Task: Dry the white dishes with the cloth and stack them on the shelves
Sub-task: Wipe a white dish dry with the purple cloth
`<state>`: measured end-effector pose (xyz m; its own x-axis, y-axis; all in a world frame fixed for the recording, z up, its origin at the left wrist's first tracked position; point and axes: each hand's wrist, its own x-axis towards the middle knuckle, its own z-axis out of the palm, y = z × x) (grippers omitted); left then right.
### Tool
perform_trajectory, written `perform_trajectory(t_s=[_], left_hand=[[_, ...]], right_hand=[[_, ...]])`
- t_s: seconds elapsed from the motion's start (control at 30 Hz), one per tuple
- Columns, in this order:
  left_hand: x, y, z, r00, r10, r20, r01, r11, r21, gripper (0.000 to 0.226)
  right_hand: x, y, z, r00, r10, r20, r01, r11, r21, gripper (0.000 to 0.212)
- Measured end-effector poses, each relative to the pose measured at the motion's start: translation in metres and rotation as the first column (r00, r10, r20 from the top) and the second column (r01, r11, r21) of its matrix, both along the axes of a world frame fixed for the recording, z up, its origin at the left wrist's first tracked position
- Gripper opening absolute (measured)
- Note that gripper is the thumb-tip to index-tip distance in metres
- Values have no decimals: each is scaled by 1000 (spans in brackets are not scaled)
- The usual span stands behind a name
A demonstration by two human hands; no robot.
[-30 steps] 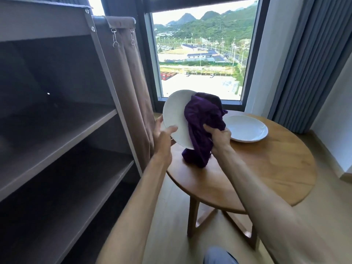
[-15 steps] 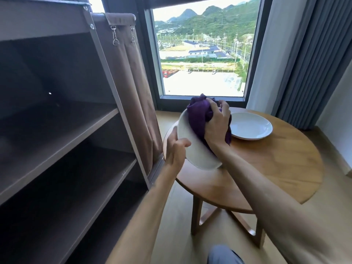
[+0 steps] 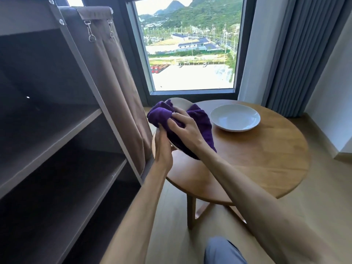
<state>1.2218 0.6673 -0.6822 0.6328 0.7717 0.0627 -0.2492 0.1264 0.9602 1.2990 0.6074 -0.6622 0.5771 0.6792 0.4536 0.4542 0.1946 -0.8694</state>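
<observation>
Round wooden table (image 3: 266, 159) by the window (image 3: 190, 54); open shelves (image 3: 62, 130) at my left, bare.

My left hand (image 3: 162, 147) grips the lower rim of a white plate (image 3: 180, 103), held tilted above the table's near-left edge. My right hand (image 3: 187, 128) clutches the purple cloth (image 3: 160, 115) bunched against the plate's face, covering most of it. A second white plate (image 3: 235, 117) lies flat on the table, just right of the cloth, apart from it.

Open shelves (image 3: 62, 130) stand left, their drawn-aside curtain (image 3: 122, 96) hanging beside the table (image 3: 266, 159)
</observation>
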Motion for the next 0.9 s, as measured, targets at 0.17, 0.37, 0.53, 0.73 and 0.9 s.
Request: perform_trajectory(t_s=[0.17,0.37,0.53,0.73,0.9], left_hand=[[-2,-1,3,988,-28,155,37,997,-61,50],[-10,3,1,989,-16,147,19,1000,-16,53],[-11,3,2,996,41,81,-43,999,24,50],[-4,-3,-2,993,100,62,-107,988,111,51],[6,-9,-3,983,160,96,-171,977,126,43]], right_hand=[[9,10,4,991,-83,105,82,997,14,29],[22,30,14,894,-361,266,370,929,21,27],[39,33,18,758,-544,360,583,812,-2,28],[52,7,-7,689,-589,422,709,667,-228,22],[40,-16,-12,769,-536,348,637,680,-363,25]])
